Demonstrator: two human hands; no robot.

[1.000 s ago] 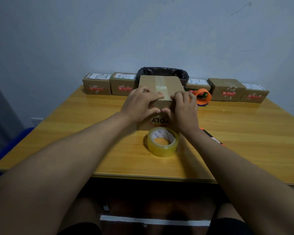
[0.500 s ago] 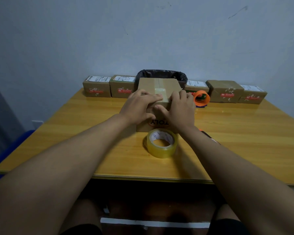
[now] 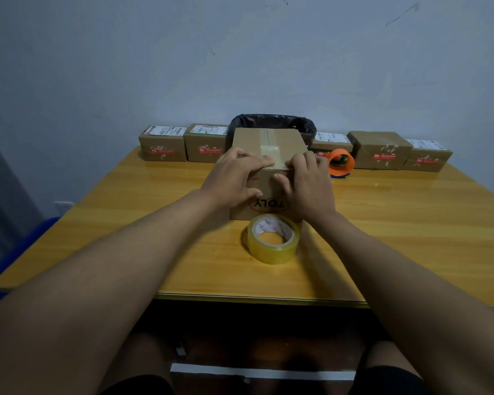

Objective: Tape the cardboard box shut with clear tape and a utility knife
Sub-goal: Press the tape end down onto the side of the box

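Note:
A brown cardboard box [image 3: 257,141] with a red "TOLY" mark on its near face stands mid-table, flaps closed, a strip of clear tape running along its top seam. My left hand [image 3: 234,178] and my right hand [image 3: 305,186] rest on the box's near top edge, fingers pressed flat on the tape end, thumbs on the front face. A roll of clear tape [image 3: 273,238] lies flat on the table just in front of the box. The utility knife is hidden behind my right forearm.
A row of small labelled cardboard boxes [image 3: 163,146] lines the wall edge of the wooden table [image 3: 411,223]. A black-lined bin [image 3: 274,124] stands behind the box. An orange tape dispenser [image 3: 340,162] sits right of it.
Both hands slid slightly along the box's near edge, smoothing the tape down; my right thumb moved lower on the front face. The view shifted a little.

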